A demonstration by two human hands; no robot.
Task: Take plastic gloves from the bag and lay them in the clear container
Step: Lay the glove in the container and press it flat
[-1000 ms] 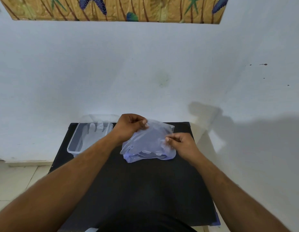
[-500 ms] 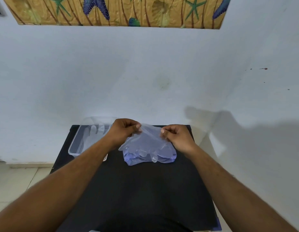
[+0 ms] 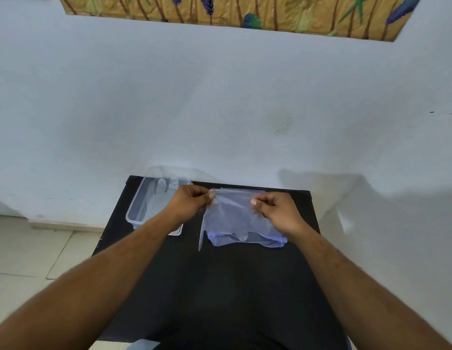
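Observation:
A thin clear plastic glove (image 3: 230,215) hangs stretched between my two hands above the bluish bag (image 3: 247,239), which lies on the black table (image 3: 220,286). My left hand (image 3: 192,202) pinches the glove's top left edge. My right hand (image 3: 278,210) pinches its top right part. The clear container (image 3: 136,213) stands at the table's back left corner, just left of my left hand, with a clear glove (image 3: 161,188) lying inside it.
A pale blue wall rises directly behind the table. Tiled floor lies to the left of the table. A patterned panel hangs high on the wall.
Both hands have risen and drawn the glove up and flat out of the bag; my right hand moved from the bag's lower right edge up to the glove's top.

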